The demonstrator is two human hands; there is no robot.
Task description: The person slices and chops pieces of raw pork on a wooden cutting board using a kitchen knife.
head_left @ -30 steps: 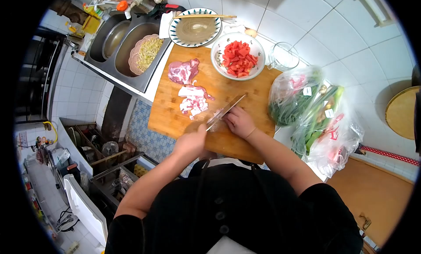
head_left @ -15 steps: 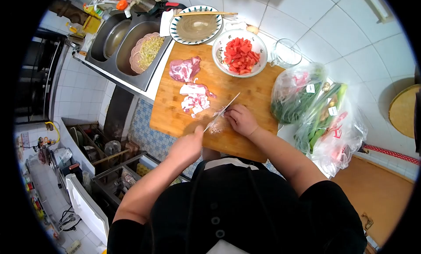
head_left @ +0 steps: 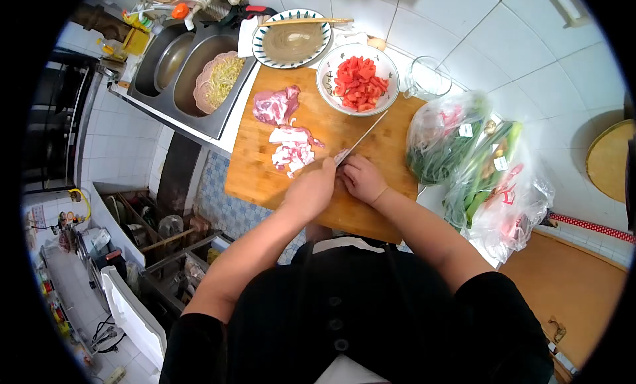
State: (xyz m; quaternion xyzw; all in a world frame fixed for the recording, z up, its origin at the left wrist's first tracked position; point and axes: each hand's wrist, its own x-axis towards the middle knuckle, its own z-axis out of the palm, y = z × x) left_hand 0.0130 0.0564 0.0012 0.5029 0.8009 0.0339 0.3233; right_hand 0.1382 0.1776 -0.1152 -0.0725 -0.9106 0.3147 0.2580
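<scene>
My left hand is closed around the handle of a kitchen knife, whose blade slants up and right across the wooden cutting board. Right beside the blade, the fingers of my right hand are curled down on a small piece of meat, mostly hidden by fingers and knife. Left of the knife lie a pile of cut fatty meat and a larger raw chunk of meat. The blade's tip reaches close to a white bowl of chopped tomatoes.
Behind the board stands a patterned plate with chopsticks across it. A glass is at the back right, near plastic bags of green vegetables. On the left, the sink holds a pink basket of bean sprouts.
My left hand has pushed the knife forward and up to the right, bringing its tip nearer the bowl. It now covers the fine pale bits seen on the board. My right hand stays nearly in place.
</scene>
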